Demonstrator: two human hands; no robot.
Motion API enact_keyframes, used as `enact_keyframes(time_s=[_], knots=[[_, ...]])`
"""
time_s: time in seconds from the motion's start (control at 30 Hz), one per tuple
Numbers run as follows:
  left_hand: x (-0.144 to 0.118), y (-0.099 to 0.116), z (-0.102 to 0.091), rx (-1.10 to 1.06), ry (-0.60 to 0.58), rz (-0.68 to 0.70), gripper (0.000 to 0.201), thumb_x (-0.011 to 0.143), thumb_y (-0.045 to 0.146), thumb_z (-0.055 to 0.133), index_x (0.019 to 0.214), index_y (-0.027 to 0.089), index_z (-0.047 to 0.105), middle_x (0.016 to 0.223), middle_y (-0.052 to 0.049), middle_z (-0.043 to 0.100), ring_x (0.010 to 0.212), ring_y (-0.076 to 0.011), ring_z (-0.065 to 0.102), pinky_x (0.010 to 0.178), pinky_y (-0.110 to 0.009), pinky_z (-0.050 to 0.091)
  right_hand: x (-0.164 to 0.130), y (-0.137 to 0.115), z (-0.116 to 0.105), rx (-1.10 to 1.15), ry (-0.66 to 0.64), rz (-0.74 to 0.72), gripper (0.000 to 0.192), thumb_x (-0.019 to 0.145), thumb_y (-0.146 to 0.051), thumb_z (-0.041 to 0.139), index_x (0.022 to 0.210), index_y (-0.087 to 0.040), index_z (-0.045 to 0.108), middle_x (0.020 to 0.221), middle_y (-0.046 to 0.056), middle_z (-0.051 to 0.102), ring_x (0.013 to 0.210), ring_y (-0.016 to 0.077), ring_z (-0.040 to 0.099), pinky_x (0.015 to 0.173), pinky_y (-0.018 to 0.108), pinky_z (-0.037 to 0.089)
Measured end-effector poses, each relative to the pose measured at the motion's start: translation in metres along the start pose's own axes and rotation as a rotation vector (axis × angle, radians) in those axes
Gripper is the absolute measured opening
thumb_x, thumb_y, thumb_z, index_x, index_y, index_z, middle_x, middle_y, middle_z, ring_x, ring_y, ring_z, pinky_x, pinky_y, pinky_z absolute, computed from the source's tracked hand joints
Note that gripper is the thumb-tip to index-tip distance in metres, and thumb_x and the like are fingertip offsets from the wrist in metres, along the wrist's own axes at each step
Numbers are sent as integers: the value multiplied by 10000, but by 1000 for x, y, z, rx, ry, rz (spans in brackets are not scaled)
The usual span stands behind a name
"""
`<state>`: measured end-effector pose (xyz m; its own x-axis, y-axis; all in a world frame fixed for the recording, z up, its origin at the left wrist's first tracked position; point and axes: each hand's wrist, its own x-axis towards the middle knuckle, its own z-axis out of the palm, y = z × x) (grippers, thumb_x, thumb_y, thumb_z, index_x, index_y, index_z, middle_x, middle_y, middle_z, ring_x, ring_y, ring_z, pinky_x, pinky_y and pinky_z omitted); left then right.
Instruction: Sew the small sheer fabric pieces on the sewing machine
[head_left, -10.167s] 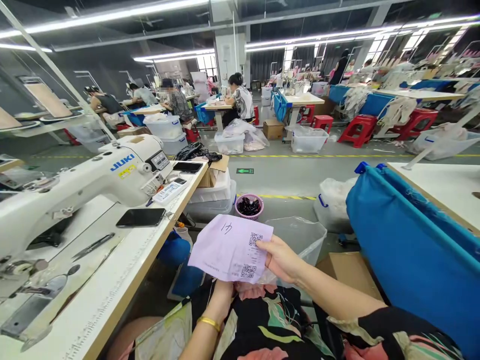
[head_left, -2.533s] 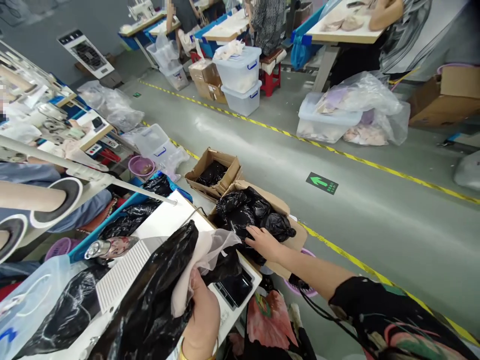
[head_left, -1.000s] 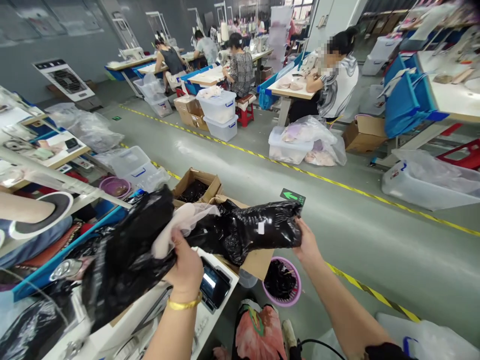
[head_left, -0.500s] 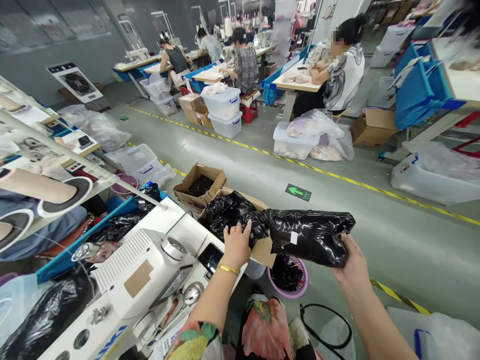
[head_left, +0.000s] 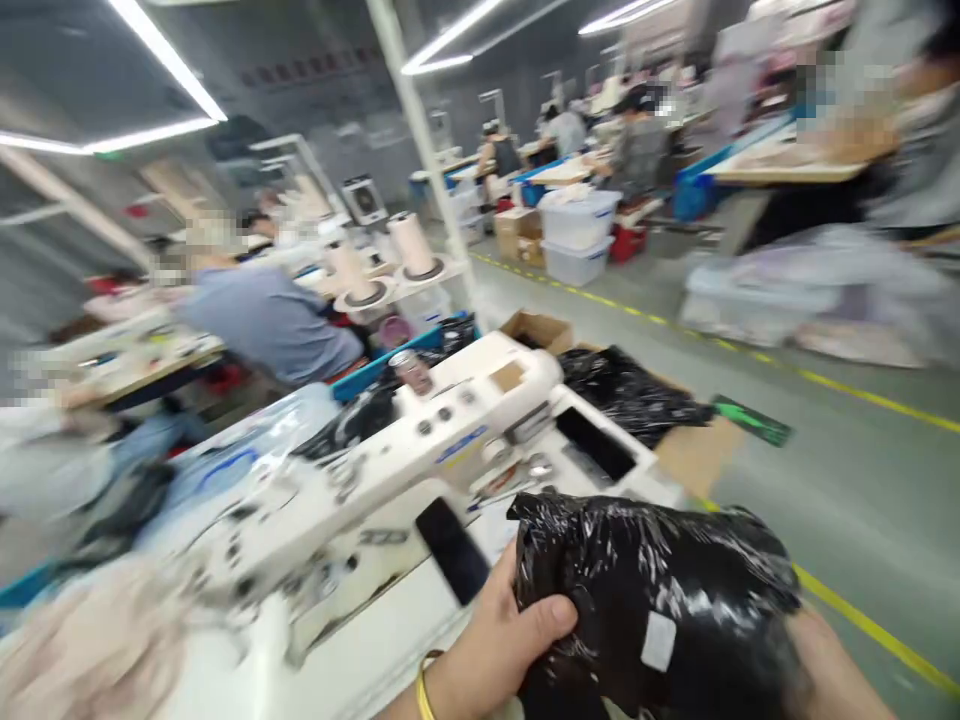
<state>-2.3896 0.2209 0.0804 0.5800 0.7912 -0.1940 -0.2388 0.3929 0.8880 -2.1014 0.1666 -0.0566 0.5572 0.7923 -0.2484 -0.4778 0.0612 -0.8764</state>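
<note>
A shiny black plastic bag point(head_left: 720, 590) with a small white label is held between my two hands, low at the right in the head view. My left hand point(head_left: 495, 640), with a gold bangle at the wrist, grips the bag's left end, thumb on the near face. At the bag's right end my right hand point(head_left: 832, 650) holds on, its fingers mostly hidden behind the plastic. To the left stands a white sewing machine point(head_left: 472, 420), with a dark phone point(head_left: 452, 550) lying on its table.
Beyond the machine, black bags point(head_left: 630, 390) fill a cardboard box point(head_left: 701, 450) with a raised flap. Pale fabric point(head_left: 90, 640) is heaped at the table's left end. Thread cones point(head_left: 415, 243) stand farther back. A person in a blue shirt point(head_left: 270, 320) sits at the left.
The black bag has come away from the box, toward me and over the table's edge. My left hand has left the box and taken hold of the bag. The view has swung left.
</note>
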Motion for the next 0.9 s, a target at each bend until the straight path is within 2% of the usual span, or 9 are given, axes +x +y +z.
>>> enact_keyframes(time_s=[0.13,0.2,0.27,0.33,0.43,0.53,0.6,0.73,0.9], knots=[[-122,-28,-87,26,385,120,744,708,541,943,1321,195,700,1182,-143,767,1172,-399,701,1058,-539,559,-35,45,41,-322,-481,260,440,355,-219,981,669,-388,723,735,114,710,791,357,722,694,486,644],[-189,-44,-130,98,686,186,712,637,579,957,1186,176,748,1057,-132,793,1073,-413,732,942,-524,621,-69,60,76,-518,-846,181,306,497,-299,972,717,-306,760,796,104,742,831,325,715,818,479,633],[-251,-51,-173,181,919,253,693,583,622,957,1065,168,753,942,-114,799,962,-415,755,829,-493,655,-111,74,114,-613,-1054,-25,190,743,-424,869,824,-270,794,901,90,774,875,282,708,867,411,595],[-301,-41,-217,201,1003,293,735,569,643,950,1094,177,731,910,-99,801,924,-406,764,760,-460,664,-147,88,149,-647,-1056,-279,278,931,-501,681,873,-243,766,894,67,776,818,237,693,794,350,567],[-339,0,-278,402,925,299,801,545,721,912,1087,165,716,979,-141,802,919,-380,766,759,-425,659,-179,104,194,-980,-1037,-699,300,1043,-404,489,989,-224,722,955,48,775,868,217,703,781,317,548],[-346,42,-324,1062,936,490,774,683,822,712,1044,138,718,1056,-194,781,985,-368,747,883,-472,634,-187,117,237,-1169,-974,-831,203,1006,-275,535,1048,-206,721,1047,64,767,956,234,696,860,336,537],[-350,52,-342,1171,1042,617,785,670,757,746,1125,119,698,1200,-232,734,1153,-404,682,1018,-528,568,-188,128,267,-1284,-908,-897,200,987,-230,572,1111,-178,720,1137,113,745,1039,267,686,938,378,526],[-362,6,-349,1275,1081,795,541,969,614,476,1205,168,669,1149,-149,730,1038,-290,710,943,-436,590,-186,159,319,-1490,-788,-969,279,1015,-248,633,1271,-147,680,1380,161,649,1261,301,620,1088,468,487],[-374,-87,-333,1470,1019,864,314,1038,453,514,1071,195,691,1038,-100,719,973,-286,657,879,-424,539,-177,195,358,-1715,-575,-971,423,1040,-376,672,1420,-202,602,1533,129,533,1371,324,545,1151,579,456]])
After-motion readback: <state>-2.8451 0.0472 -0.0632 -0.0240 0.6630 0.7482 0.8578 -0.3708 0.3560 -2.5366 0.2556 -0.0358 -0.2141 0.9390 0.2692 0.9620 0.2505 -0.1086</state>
